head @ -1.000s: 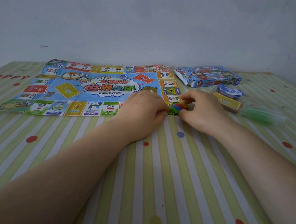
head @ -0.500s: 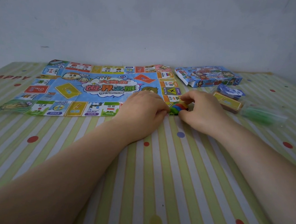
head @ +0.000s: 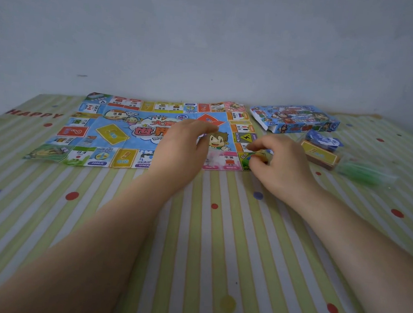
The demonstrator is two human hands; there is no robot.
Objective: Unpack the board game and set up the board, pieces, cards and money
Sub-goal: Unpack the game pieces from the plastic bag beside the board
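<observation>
Green-and-white striped cloth with coloured dots covers the table [head: 190,255], and both forearms reach across it to the unfolded paper board [head: 116,135]. Over the board's middle the left hand [head: 183,151] hovers with fingers loosely curled and holding nothing, while at the board's near right corner the right hand [head: 280,168] has its fingers curled over small pieces I cannot make out. Beyond the board's right edge lie a yellow-topped card stack [head: 320,156], a green bag [head: 365,173] and the game box [head: 297,118].
</observation>
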